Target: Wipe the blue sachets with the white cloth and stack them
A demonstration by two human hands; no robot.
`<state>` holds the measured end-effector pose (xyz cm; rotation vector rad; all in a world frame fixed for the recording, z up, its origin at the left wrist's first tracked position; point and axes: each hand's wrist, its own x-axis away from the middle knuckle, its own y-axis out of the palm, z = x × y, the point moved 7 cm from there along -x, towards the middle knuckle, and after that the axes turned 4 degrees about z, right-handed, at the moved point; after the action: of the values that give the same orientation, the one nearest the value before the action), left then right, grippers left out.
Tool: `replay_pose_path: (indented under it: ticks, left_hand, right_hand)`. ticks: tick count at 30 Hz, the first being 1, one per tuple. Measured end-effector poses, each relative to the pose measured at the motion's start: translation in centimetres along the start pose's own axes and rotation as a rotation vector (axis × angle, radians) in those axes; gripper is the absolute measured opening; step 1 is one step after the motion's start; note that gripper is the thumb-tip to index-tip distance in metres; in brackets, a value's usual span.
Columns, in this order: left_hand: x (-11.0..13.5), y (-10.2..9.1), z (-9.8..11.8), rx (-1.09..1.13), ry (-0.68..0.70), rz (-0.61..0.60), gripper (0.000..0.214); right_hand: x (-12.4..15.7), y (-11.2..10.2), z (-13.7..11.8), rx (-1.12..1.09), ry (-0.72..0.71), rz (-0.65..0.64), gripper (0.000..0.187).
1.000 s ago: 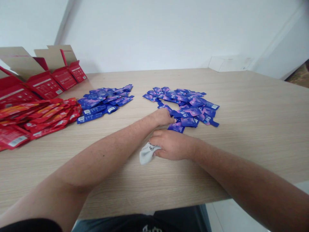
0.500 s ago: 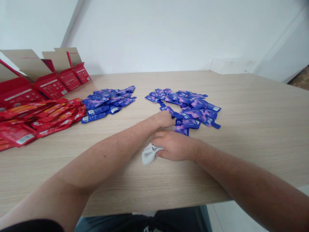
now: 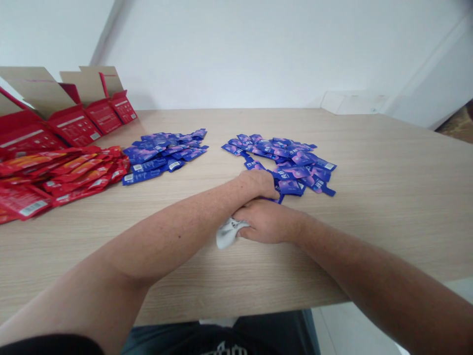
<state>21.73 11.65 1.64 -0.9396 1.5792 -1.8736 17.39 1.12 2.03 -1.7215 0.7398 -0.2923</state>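
My left hand (image 3: 260,183) lies at the near left edge of a spread pile of blue-purple sachets (image 3: 284,153), over a sachet there. Its fingers curl down on the far side and are hidden, so I cannot see whether they grip one. Just below, close against the left wrist, my right hand (image 3: 269,222) is closed on a small soft white pouch (image 3: 227,235) with dark print. The pouch sticks out to the left between thumb and fingers, under my left forearm.
Left of centre lies a second heap of blue sachets (image 3: 162,150). Beside it are many red packets (image 3: 77,172), with open red cartons (image 3: 74,123) standing behind them. The wooden table (image 3: 207,291) reaches back to a white wall.
My left hand has moved right, across the nearest sachets, and now covers part of them. The right hand with the pouch has barely moved. The view has shifted slightly.
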Motion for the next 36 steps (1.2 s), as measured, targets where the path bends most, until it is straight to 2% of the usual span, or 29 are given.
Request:
replay_pose_path:
  ticks: [6,11,14,17,22,26,31,33,36]
  left_hand:
    - [0.3,0.6,-2.0,0.105,0.006,-0.05,0.042]
    - [2.0,1.3,-3.8,0.307,-0.013,-0.068,0.024]
    - [4.2,1.5,-5.9,0.46,-0.031,-0.053,0.017]
    - [7.2,1.5,-8.5,0.76,-0.033,-0.041,0.012]
    - [11.4,2.4,-11.7,0.861,-0.03,-0.071,0.016]
    - [12.3,3.1,-11.9,0.907,0.025,-0.05,0.017]
    - [12.5,3.7,-11.1,0.909,0.053,-0.117,0.015]
    - [12.7,3.7,-10.8,0.858,0.069,-0.133,0.014]
    - [12.8,3.4,-10.3,0.768,0.124,-0.113,0.015]
  right_hand:
    - [0.0,-0.1,-0.3,0.0,-0.041,0.01,0.014]
    - [0.2,0.1,-1.3,0.038,-0.09,0.002,0.015]
    - [0.5,0.2,-2.6,0.032,-0.145,-0.021,0.017]
    - [0.8,0.3,-4.1,0.018,-0.222,-0.034,0.022]
    - [0.9,0.6,-4.6,-0.019,-0.188,-0.068,0.024]
    - [0.8,0.8,-4.7,-0.04,-0.139,-0.1,0.02]
    - [1.2,0.0,-4.6,-0.063,-0.084,-0.141,0.021]
    - [1.5,-1.2,-3.6,-0.044,-0.039,-0.084,0.023]
    - [1.7,-3.0,-1.1,0.063,0.029,0.07,0.026]
